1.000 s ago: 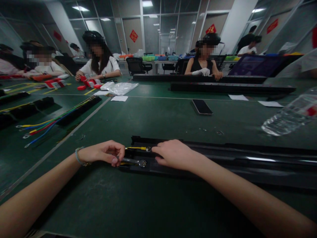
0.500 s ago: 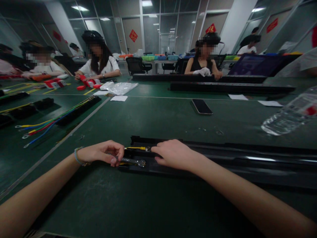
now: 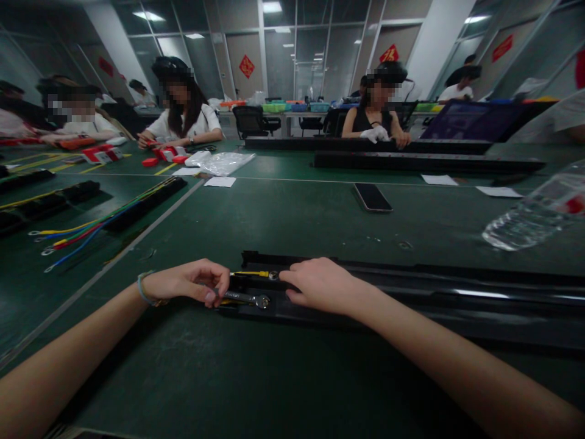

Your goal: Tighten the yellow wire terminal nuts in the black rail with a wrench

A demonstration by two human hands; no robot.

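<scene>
My left hand (image 3: 194, 281) is closed around the handle of a ring wrench (image 3: 244, 298). The wrench's ring end sits over a fastener inside a long black channel (image 3: 411, 289). Just behind it, a yellow wire (image 3: 253, 274) ends in a ring terminal (image 3: 273, 275) with a bolt head on it. My right hand (image 3: 322, 283) lies over the channel, palm down, its index fingertip beside that terminal. Its index finger and thumb are apart with nothing visible between them; the other fingers are mostly hidden.
A phone (image 3: 373, 197) lies beyond the channel, and a clear plastic bottle (image 3: 532, 213) is at right. To the left, coloured wires with ring terminals (image 3: 86, 230) extend from a black strip. Co-workers sit across the green table (image 3: 283, 213), one handling black bars (image 3: 425, 161).
My hands and the wrench have hardly moved. Across the table, the co-workers' hands have shifted slightly.
</scene>
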